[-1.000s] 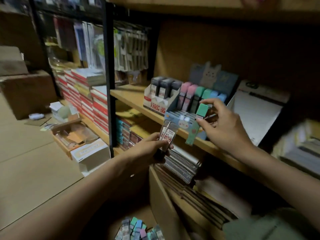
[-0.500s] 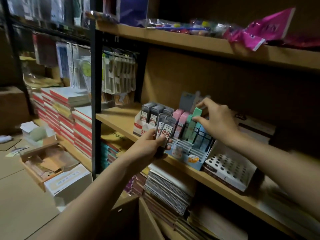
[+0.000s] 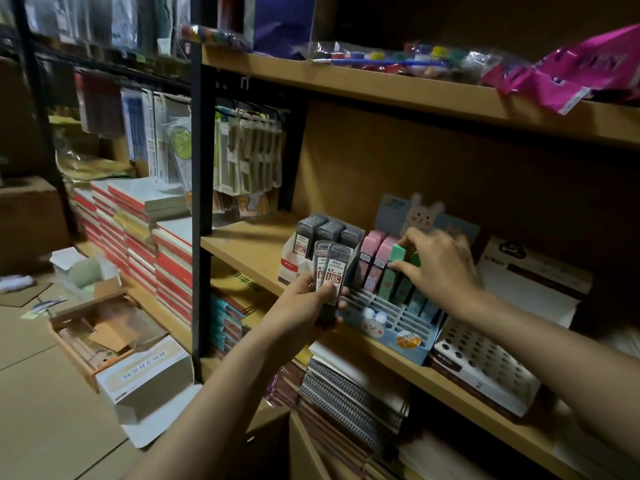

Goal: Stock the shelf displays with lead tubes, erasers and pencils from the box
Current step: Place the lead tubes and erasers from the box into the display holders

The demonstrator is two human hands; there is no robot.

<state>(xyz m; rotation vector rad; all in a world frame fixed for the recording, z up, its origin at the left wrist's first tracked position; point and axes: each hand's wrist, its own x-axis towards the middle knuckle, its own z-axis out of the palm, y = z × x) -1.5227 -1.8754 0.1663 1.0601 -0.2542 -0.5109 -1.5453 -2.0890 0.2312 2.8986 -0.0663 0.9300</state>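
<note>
My left hand (image 3: 304, 304) grips two grey lead tubes (image 3: 328, 273) upright in front of the shelf edge. Behind them a white and red display box (image 3: 290, 268) holds more grey lead tubes (image 3: 327, 232). Beside it stands a blue bunny eraser display (image 3: 391, 327) with pink erasers (image 3: 375, 258) and green ones. My right hand (image 3: 438, 268) pinches a green eraser (image 3: 394, 263) standing in a back slot of that display. A white pencil display with round holes (image 3: 485, 367) sits at the right; its holes look bare.
The wooden shelf (image 3: 249, 245) has an upper board carrying paint sets (image 3: 398, 60) and pink packets (image 3: 581, 71). Spiral notebooks (image 3: 349, 393) lie below. Stacked red-edged books (image 3: 145, 237) and open cartons (image 3: 114, 337) sit at the left on the floor.
The view rose and closed in on the shelf. My right hand carried the green eraser from the display's front up and back into a rear slot. My left hand kept the tubes.
</note>
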